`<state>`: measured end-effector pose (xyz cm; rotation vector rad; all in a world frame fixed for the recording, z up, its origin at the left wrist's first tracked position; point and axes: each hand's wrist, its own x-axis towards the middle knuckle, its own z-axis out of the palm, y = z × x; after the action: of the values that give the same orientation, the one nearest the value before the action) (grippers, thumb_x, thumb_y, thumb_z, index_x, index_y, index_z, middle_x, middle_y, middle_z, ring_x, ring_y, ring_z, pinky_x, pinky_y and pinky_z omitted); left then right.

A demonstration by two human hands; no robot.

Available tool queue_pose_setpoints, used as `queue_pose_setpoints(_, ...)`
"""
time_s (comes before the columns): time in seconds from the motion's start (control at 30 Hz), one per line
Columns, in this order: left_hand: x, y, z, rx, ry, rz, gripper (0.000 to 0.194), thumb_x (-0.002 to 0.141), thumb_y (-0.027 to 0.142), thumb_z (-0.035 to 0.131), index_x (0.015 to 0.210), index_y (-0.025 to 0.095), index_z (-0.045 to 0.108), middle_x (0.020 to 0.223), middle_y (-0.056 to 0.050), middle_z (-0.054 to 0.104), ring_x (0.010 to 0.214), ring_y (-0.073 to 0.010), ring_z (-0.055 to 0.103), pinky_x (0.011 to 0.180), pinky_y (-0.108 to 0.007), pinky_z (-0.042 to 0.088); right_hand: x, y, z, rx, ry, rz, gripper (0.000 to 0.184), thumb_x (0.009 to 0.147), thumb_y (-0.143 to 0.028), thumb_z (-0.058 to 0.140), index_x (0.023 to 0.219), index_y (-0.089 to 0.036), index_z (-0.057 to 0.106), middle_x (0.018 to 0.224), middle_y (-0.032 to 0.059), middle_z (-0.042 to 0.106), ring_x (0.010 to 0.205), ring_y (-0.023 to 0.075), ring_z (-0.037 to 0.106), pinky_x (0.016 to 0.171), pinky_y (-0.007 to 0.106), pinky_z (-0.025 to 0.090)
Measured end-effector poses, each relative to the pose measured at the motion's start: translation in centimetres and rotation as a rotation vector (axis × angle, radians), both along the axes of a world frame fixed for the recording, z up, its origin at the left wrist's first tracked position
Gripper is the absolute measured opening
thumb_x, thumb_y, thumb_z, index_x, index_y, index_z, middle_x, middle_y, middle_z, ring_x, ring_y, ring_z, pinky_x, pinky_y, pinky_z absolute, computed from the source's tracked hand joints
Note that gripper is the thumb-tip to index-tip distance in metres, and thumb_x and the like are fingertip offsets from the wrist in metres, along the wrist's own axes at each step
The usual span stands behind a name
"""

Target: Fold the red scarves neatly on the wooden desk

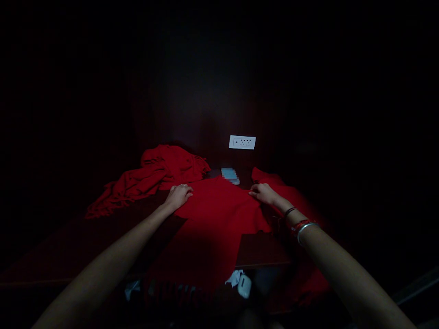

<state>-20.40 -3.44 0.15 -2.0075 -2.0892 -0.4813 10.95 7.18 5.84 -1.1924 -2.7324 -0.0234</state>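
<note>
A red fringed scarf lies across the dark table, and its fringed end hangs over the front edge. My left hand is closed on the scarf's left side, with the fingers curled over the cloth. At the opposite side, my right hand pinches the scarf's edge between thumb and fingers. Between the two hands the cloth is spread fairly flat with slight creases. A crumpled red scarf with fringe lies to the left, beyond my left hand. More red cloth lies to the right, partly behind my right forearm.
A blurred pale-blue object lies at the back of the dark table. A white socket plate is on the wall behind. Below the front edge are crumpled white paper and a rounded white object. The surroundings are very dark.
</note>
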Motion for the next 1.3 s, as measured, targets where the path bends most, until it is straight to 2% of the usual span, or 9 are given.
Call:
queue_pose_setpoints(0.2, 2.0, 2.7, 4.2, 0.306, -0.081, -0.01, 0.025, 0.081, 0.027, 0.035, 0.089, 0.021, 0.057, 0.093, -0.004, 0.055, 0.091, -0.0181, 0.046, 0.081, -0.029, 0.033, 1.6, 0.3, 1.8, 0.047, -0.033, -0.057, 0.024, 0.076, -0.029, 0.041, 0.078, -0.017, 0.062, 0.076, 0.0052, 0.062, 0.07, 0.0135, 0.055, 0.057, 0.018, 0.034)
queue_pose_setpoints(0.3, 4.1, 4.9, 5.6, 0.279, -0.08, -0.029, 0.028, 0.082, 0.028, 0.031, 0.097, 0.022, 0.054, 0.102, -0.005, 0.051, 0.1, -0.0199, 0.041, 0.086, -0.032, 0.029, 2.8, 0.4, 2.8, 0.014, -0.069, -0.095, 0.023, 0.075, -0.027, 0.042, 0.077, -0.017, 0.063, 0.075, 0.0053, 0.062, 0.069, 0.0136, 0.056, 0.056, 0.019, 0.035)
queue_pose_setpoints(0.5, 5.3, 5.5, 3.1, -0.119, -0.174, 0.041, 0.053, 0.078, 0.046, 0.031, 0.124, 0.018, 0.029, 0.126, -0.014, 0.031, 0.114, -0.029, 0.029, 0.086, -0.041, 0.027, 4.0, -0.1, 3.0, -0.085, -0.326, -0.282, 0.021, 0.069, -0.02, 0.047, 0.08, -0.012, 0.063, 0.08, 0.0132, 0.062, 0.069, 0.0195, 0.058, 0.054, 0.025, 0.039)
queue_pose_setpoints(0.67, 3.5, 1.7, 1.3, -0.183, -0.341, -0.084, 0.086, 0.061, 0.051, 0.053, 0.128, 0.013, 0.015, 0.112, -0.012, 0.048, 0.095, -0.0221, 0.049, 0.076, -0.028, 0.038, 2.0, -0.5, 2.1, 0.029, -0.212, -0.287, 0.024, 0.074, -0.021, 0.041, 0.087, -0.013, 0.061, 0.09, 0.0153, 0.059, 0.08, 0.0211, 0.057, 0.059, 0.025, 0.039)
queue_pose_setpoints(0.73, 3.1, 0.7, 1.1, -0.145, -0.415, -0.111, 0.077, 0.06, 0.039, 0.056, 0.125, 0.014, 0.023, 0.094, -0.005, 0.057, 0.077, -0.017, 0.055, 0.066, -0.024, 0.041, 0.5, -0.6, 1.6, 0.078, -0.099, -0.233, 0.025, 0.076, -0.023, 0.039, 0.087, -0.014, 0.059, 0.088, 0.014, 0.06, 0.08, 0.02, 0.056, 0.06, 0.023, 0.038)
queue_pose_setpoints(0.87, 2.8, 0.4, 1.3, 0.025, -0.48, 0.029, 0.042, 0.067, 0.023, 0.045, 0.108, 0.013, 0.046, 0.073, -0.002, 0.057, 0.066, -0.014, 0.054, 0.061, -0.024, 0.041, -1.8, -0.4, 0.5, 0.138, 0.137, -0.145, 0.027, 0.08, -0.028, 0.034, 0.089, -0.016, 0.056, 0.084, 0.0096, 0.061, 0.077, 0.0164, 0.056, 0.061, 0.021, 0.036)
queue_pose_setpoints(1.07, 4.4, 0.4, 0.9, 0.019, -0.311, -0.179, 0.059, 0.062, 0.032, 0.056, 0.116, 0.017, 0.038, 0.09, -0.005, 0.054, 0.077, -0.016, 0.052, 0.069, -0.025, 0.041, -2.4, 0.7, -1.2, 0.018, 0.095, -0.103, 0.023, 0.078, -0.023, 0.037, 0.085, -0.015, 0.058, 0.085, 0.0078, 0.062, 0.075, 0.0152, 0.056, 0.06, 0.02, 0.035)
queue_pose_setpoints(1.17, 5.0, -0.1, 1.7, 0.029, -0.214, -0.082, 0.043, 0.07, 0.023, 0.046, 0.113, 0.021, 0.041, 0.09, -0.005, 0.055, 0.079, -0.0162, 0.052, 0.071, -0.025, 0.04, -2.7, 0.9, -1.7, -0.053, -0.029, -0.096, 0.024, 0.077, -0.023, 0.039, 0.083, -0.013, 0.059, 0.085, 0.0096, 0.062, 0.076, 0.0168, 0.056, 0.061, 0.02, 0.036)
queue_pose_setpoints(1.3, 4.7, -1.8, 3.0, -0.137, -0.094, 0.227, 0.052, 0.071, 0.021, 0.041, 0.122, 0.022, 0.029, 0.098, -0.01, 0.052, 0.085, -0.0232, 0.052, 0.068, -0.033, 0.041, -3.6, 1.1, -2.1, -0.012, 0.068, -0.057, 0.029, 0.079, -0.027, 0.037, 0.097, -0.013, 0.056, 0.094, 0.0099, 0.059, 0.085, 0.0161, 0.054, 0.069, 0.02, 0.037)
